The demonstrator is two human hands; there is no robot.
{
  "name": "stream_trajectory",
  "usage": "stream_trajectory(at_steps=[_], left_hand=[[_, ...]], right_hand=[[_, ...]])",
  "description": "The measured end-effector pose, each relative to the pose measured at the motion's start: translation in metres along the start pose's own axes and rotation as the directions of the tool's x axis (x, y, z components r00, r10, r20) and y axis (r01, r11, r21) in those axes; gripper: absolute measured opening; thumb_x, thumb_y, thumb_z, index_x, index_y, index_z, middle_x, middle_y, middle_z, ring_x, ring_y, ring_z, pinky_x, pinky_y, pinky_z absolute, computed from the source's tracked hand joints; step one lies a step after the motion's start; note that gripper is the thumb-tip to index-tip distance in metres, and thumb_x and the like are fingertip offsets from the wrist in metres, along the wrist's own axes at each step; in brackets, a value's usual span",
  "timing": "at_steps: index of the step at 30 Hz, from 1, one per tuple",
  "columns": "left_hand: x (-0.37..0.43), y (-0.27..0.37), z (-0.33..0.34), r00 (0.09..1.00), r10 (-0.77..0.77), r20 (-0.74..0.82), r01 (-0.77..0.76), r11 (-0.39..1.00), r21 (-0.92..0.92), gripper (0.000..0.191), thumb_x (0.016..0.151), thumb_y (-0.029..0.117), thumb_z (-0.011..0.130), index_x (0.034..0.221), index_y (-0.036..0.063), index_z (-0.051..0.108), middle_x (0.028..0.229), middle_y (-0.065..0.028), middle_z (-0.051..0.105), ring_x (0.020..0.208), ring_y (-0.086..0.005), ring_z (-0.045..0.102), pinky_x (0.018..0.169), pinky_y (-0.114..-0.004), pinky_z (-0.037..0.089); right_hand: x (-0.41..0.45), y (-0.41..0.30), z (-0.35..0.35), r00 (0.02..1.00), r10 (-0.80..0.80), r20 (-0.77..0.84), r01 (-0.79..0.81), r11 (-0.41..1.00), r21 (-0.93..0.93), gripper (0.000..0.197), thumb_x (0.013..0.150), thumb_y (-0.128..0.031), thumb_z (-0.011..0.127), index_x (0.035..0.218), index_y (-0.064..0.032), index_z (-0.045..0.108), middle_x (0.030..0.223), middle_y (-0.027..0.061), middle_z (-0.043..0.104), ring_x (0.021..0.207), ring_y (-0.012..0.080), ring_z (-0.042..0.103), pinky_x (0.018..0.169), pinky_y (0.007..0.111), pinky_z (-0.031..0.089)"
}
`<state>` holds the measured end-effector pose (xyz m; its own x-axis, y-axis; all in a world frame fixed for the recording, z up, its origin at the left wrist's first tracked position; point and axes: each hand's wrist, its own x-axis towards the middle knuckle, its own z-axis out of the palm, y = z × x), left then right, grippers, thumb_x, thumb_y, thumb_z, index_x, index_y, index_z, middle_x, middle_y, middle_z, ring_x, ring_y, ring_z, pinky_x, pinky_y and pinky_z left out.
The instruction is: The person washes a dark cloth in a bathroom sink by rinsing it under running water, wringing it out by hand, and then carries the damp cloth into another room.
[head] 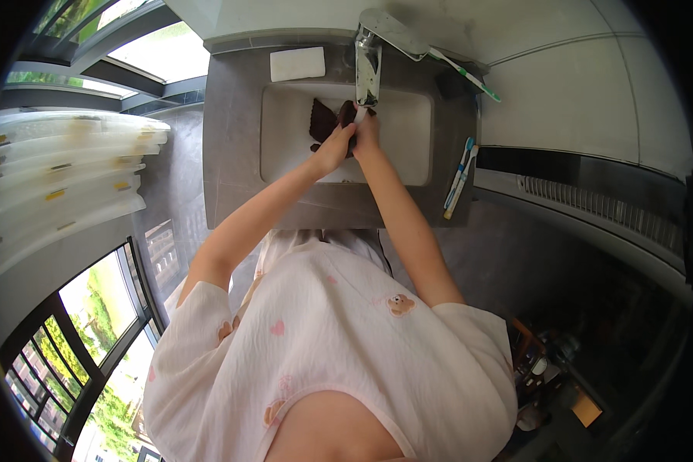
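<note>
Both hands are together over a white basin (404,144), right below the spout of a chrome faucet (368,69). A dark brown cloth (323,121) is bunched between them, and one ribbed-edged part hangs out to the left. My left hand (336,149) grips the cloth from the near left side. My right hand (368,134) holds it from the right, its fingers partly hidden behind the cloth and the spout. A pale streak of water (360,115) appears to run from the spout onto the cloth.
A white rectangular block (297,63), perhaps soap, lies behind the basin on the grey counter (234,144). Two toothbrushes (461,179) rest along the counter's right edge. Another green-and-white toothbrush (468,76) lies near the faucet lever. A translucent curtain (69,167) hangs at left.
</note>
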<state>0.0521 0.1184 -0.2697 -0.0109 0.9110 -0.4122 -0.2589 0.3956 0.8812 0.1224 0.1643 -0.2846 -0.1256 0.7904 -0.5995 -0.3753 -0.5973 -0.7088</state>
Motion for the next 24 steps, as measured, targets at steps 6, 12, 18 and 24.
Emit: stream_trajectory(at_steps=[6,12,18,24], left_hand=[[-0.008,0.018,-0.002,0.96,-0.275,0.043,0.262,0.945,0.198,0.047,0.085,0.035,0.028,0.117,0.0022,0.034,0.106,-0.0024,0.042,0.083,-0.0091,0.04,0.072,-0.02,0.032],[0.011,-0.001,-0.01,0.974,-0.224,-0.025,0.209,0.937,-0.28,0.05,0.084,0.038,0.029,0.114,-0.0009,0.037,0.109,-0.0048,0.044,0.099,-0.0116,0.039,0.085,-0.024,0.027],[0.01,-0.011,-0.015,0.974,-0.226,0.001,0.223,0.961,-0.165,0.044,0.083,0.038,0.031,0.108,0.004,0.042,0.102,-0.0042,0.049,0.09,-0.0145,0.046,0.08,-0.026,0.033],[0.013,-0.013,-0.02,0.962,-0.273,-0.002,0.265,0.936,-0.231,0.042,0.081,0.037,0.035,0.107,0.0057,0.042,0.1,-0.004,0.05,0.089,-0.0151,0.046,0.077,-0.027,0.035]], right_hand=[[0.006,-0.001,-0.006,0.999,-0.019,0.035,0.026,0.981,-0.195,0.041,0.068,-0.032,0.058,0.097,-0.006,0.048,0.096,0.0059,0.048,0.09,0.0142,0.042,0.073,0.027,0.034],[-0.012,-0.001,0.019,0.984,-0.102,-0.145,0.05,0.943,-0.329,0.036,0.074,-0.042,0.043,0.075,-0.0062,0.049,0.054,0.002,0.039,0.04,0.0115,0.034,0.036,0.026,0.027],[0.009,0.002,0.0,0.986,0.006,-0.169,-0.052,0.963,-0.264,0.038,0.074,-0.043,0.042,0.081,-0.0062,0.047,0.069,0.0035,0.042,0.06,0.0122,0.041,0.051,0.028,0.034],[0.016,0.022,0.0,0.986,-0.084,-0.146,0.07,0.993,-0.095,0.043,0.07,-0.045,0.049,0.079,-0.0031,0.048,0.069,0.0055,0.044,0.065,0.0152,0.043,0.052,0.031,0.036]])
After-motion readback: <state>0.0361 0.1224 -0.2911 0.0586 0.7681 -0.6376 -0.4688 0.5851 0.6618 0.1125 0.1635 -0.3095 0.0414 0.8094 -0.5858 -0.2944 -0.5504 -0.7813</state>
